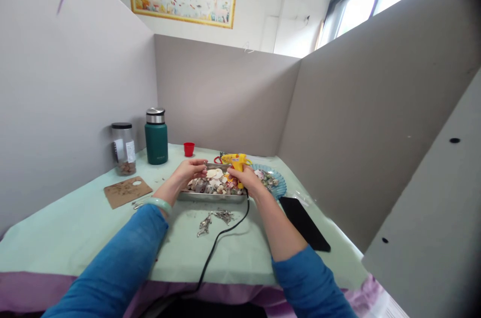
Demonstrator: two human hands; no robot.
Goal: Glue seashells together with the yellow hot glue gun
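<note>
A yellow glue gun (237,160) is gripped in my right hand (246,178), its nozzle pointing left. My left hand (190,172) is closed in a pinch in front of the nozzle; a small thing shows at the fingertips, too small to name. Both hands are above a metal tray (212,198) filled with seashells (216,185). From the glue gun a black cord (221,234) runs down over the table's front edge. Small silvery metal pieces (205,225) lie on the tablecloth in front of the tray.
A blue plate (280,185) with small pieces and a black flat slab (306,224) lie to the right. On the left are a brown board (128,192), a clear jar (123,150) and a green bottle (156,137). A red cup (189,149) stands behind. Grey partitions (225,92) enclose the table.
</note>
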